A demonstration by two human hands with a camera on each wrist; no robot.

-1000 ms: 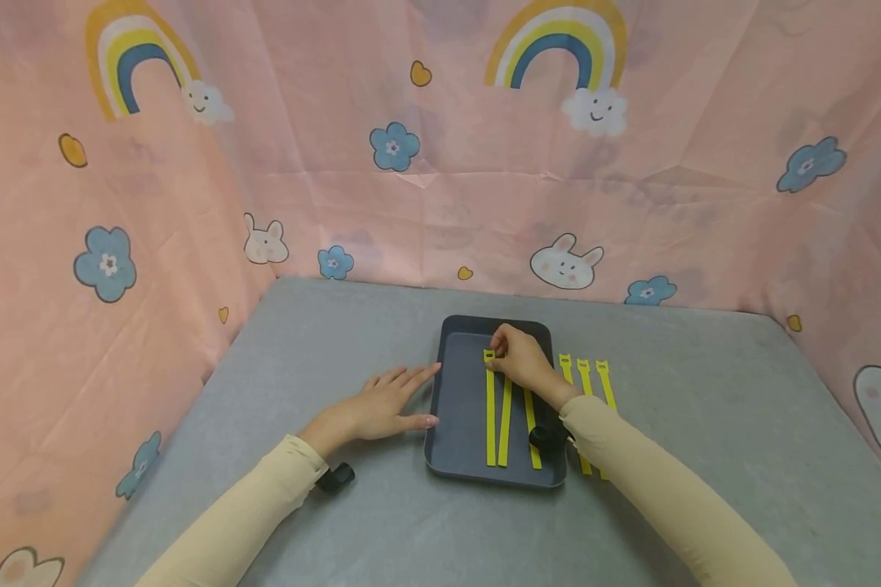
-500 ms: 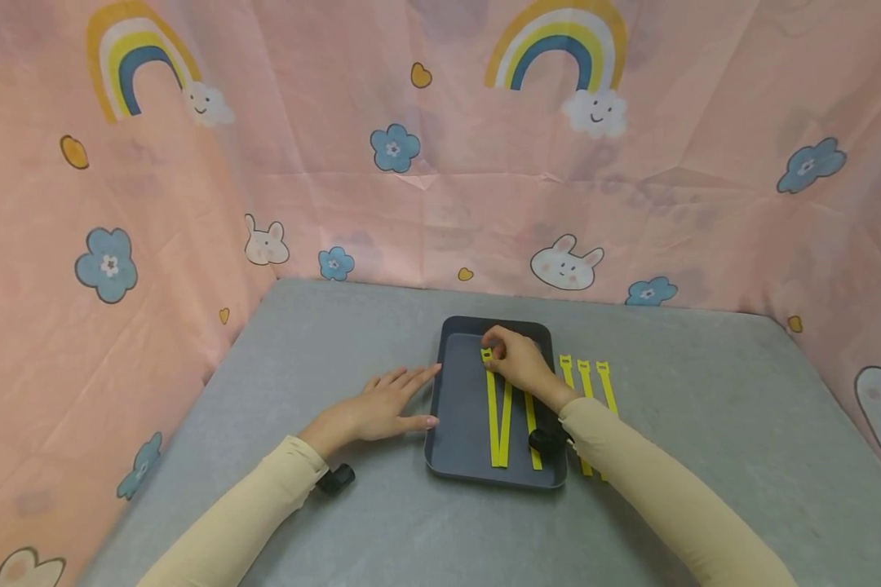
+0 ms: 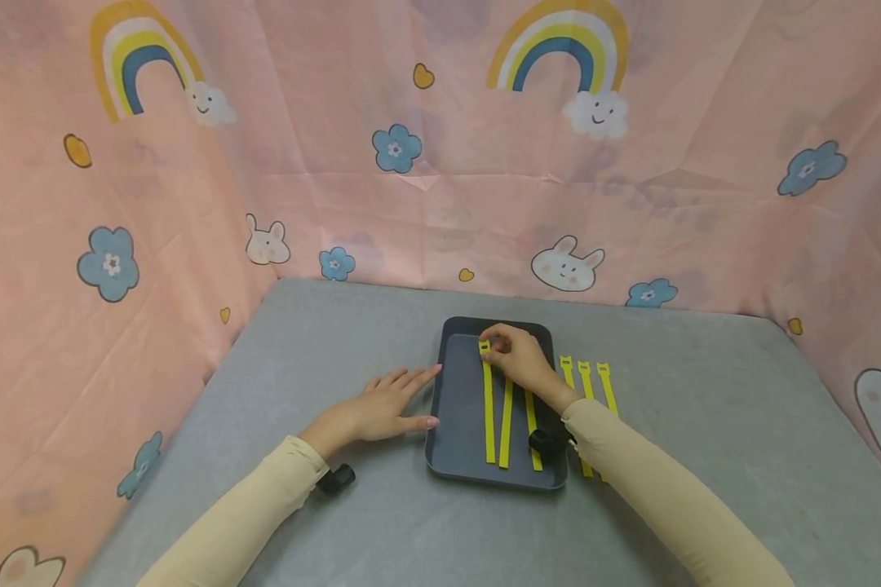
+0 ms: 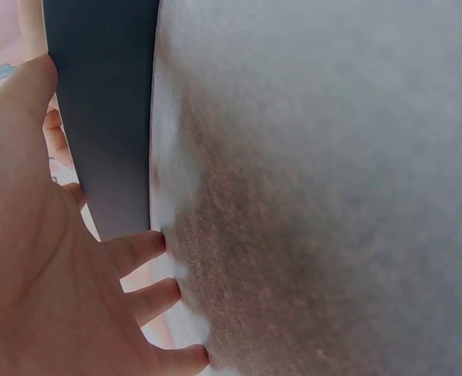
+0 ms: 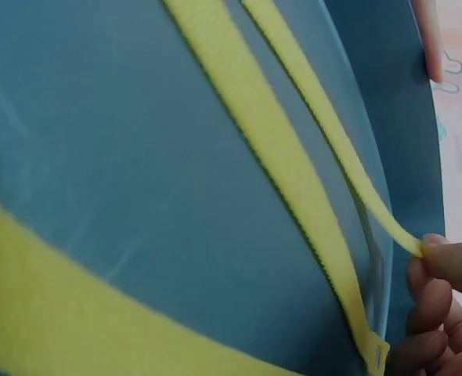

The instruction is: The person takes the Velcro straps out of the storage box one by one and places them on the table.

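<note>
A dark grey tray (image 3: 451, 440) lies on the table with yellow hook-and-loop cable ties in it. My right hand (image 3: 520, 359) is over the tray's far part, pinching the slotted head of the leftmost cable tie (image 3: 489, 416). In the right wrist view, thumb and finger grip this cable tie (image 5: 325, 113), which lifts off the tray near the hand. A second cable tie (image 3: 506, 424) and a third (image 3: 533, 416) lie to its right, partly hidden by the hand. My left hand (image 3: 374, 412) has its fingers spread, fingertips touching the tray's left side (image 4: 110, 117).
Three more yellow cable ties (image 3: 585, 377) lie on the grey table (image 3: 705, 408) just right of the tray, partly covered by the right forearm. A pink printed cloth (image 3: 448, 196) hangs behind and at the sides. Each wrist wears a black camera (image 3: 335, 478).
My right hand has shifted slightly left and away with the pinched cable tie. That tie's near end swung toward its neighbour, then moved left apart from it. The left hand stays put.
</note>
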